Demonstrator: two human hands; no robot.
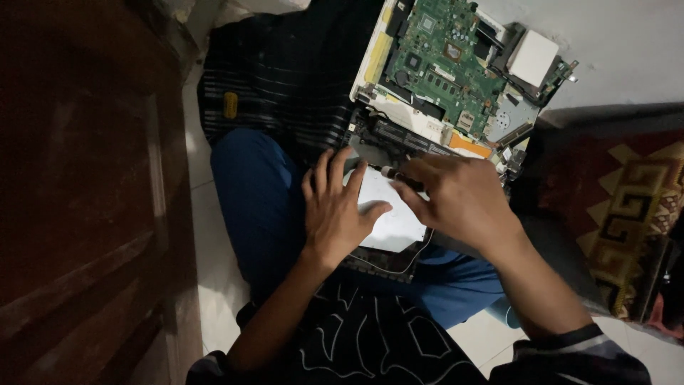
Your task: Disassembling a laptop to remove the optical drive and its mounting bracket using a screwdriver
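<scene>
Lying under both hands' fingers (335,171): laptop (399,142)

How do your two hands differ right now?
The left hand lies flat, fingers spread, on the white panel; the right hand is curled, pinching a slim dark tool. The left hand sits nearer the body, the right hand nearer the green board. Both are bare and over the opened laptop.

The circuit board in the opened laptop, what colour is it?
Green, with small dark chips; the circuit board shows best in the head view, above both hands.
</scene>
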